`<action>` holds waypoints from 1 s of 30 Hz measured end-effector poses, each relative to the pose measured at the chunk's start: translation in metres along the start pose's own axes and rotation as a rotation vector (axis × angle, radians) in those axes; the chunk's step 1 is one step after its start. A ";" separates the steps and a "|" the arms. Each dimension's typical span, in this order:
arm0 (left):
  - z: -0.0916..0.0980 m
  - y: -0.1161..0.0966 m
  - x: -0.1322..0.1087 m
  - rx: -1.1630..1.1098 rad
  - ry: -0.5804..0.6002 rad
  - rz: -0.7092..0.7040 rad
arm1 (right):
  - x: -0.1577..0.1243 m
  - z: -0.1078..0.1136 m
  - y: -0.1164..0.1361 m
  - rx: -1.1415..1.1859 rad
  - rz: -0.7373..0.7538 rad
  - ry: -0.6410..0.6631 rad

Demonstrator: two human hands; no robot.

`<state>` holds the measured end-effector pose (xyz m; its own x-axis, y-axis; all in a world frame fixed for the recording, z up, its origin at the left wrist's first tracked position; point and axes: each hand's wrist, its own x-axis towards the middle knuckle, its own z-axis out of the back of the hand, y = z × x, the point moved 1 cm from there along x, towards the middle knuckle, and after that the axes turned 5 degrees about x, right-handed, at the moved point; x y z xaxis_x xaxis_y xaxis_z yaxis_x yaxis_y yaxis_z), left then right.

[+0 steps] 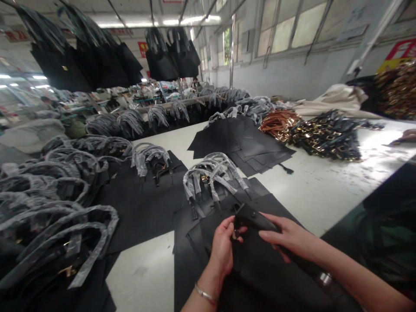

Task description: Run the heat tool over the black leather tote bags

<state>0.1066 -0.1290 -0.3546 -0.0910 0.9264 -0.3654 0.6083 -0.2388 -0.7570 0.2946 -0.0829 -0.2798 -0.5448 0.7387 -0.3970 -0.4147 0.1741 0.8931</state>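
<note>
Black leather piece pinched in a narrow grip by the left hand, fingers of the right hand laid along its edge, that grip impossible to tell. Beneath both, stacked black leather panels on a white worktable; just beyond, plastic-wrapped bag handles; farther off, tan leather straps; overhead, hung black tote bags.

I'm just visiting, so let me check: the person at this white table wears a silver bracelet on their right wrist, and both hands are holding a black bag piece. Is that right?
Not quite: the silver bracelet is on the left wrist, not the right, as the head view shows. The rest stands: at the white table, the left hand and right hand both hold the black bag piece.
</note>
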 end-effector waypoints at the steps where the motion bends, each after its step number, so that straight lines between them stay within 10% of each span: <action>1: -0.001 -0.001 -0.002 -0.063 0.004 0.062 | 0.001 0.000 0.000 -0.016 0.010 -0.035; 5: -0.007 0.000 -0.010 -0.152 0.054 0.232 | -0.005 0.006 -0.004 -0.058 -0.026 -0.056; 17: -0.008 0.022 -0.020 0.578 -0.091 -0.289 | -0.032 -0.005 -0.012 -0.134 -0.110 0.089; 23: 0.000 0.025 -0.017 0.638 -0.126 -0.174 | -0.009 -0.007 -0.007 -0.183 -0.029 -0.060; 30: -0.005 0.016 -0.015 0.712 -0.050 -0.200 | -0.015 -0.006 -0.020 -0.136 -0.103 0.054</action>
<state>0.1219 -0.1455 -0.3585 -0.1927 0.9616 -0.1955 -0.0811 -0.2142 -0.9734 0.3066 -0.1020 -0.2932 -0.5314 0.6846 -0.4989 -0.5629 0.1548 0.8119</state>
